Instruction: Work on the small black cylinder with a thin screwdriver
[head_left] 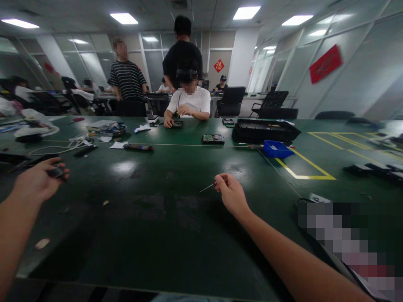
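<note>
Over the middle of the green table (132,235), my right hand (232,193) is closed on a screwdriver (208,187). Its thin metal shaft points left and slightly down, and a bit of red handle shows between the fingers. At the left side, my left hand (36,180) has its fingers curled round a small dark object (56,171) with a narrow end pointing down to the right. Blur and the fingers keep its kind from being clear. A dark screwdriver-like tool (138,147) with a red end lies farther back, beside white paper (118,145).
Opposite sits a person in a white shirt (189,102), handling a dark device (177,124). A circuit-board device (213,139), black tray (266,131) and blue bin (277,149) lie toward the back right. A white cable (67,146) is at left. Small scraps (42,243) lie nearby.
</note>
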Motion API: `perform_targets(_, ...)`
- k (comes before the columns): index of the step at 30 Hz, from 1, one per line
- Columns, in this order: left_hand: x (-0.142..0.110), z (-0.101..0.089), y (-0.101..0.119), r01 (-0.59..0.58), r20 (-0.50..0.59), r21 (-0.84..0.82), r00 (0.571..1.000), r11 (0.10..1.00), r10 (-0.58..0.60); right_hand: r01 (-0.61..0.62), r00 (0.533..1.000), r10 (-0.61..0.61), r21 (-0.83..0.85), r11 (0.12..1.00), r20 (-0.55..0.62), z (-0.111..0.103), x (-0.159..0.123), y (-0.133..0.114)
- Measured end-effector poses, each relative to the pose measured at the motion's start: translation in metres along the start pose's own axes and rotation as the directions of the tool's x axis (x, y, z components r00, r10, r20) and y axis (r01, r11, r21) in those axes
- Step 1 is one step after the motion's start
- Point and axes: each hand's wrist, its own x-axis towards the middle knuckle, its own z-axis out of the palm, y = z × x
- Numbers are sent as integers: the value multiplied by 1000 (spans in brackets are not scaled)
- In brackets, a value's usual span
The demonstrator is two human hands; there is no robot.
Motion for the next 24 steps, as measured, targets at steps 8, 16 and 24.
perform_targets(8, -86, 110, 6, 92, 338, -184, 941, 979, -25, -4, 1000, 4, 8, 1000, -5, -1, -1, 2)
perform_targets(16, -172, 196, 6, 118, 652, -196, 757, 973, 40, 5, 1000, -5, -5, 1000, -8, -1, 0, 2)
perform_targets(24, -248, 246, -42, -209, 859, 46, 507, 977, 69, 17, 1000, -17, 21, 1000, -8, 0, 0, 5)
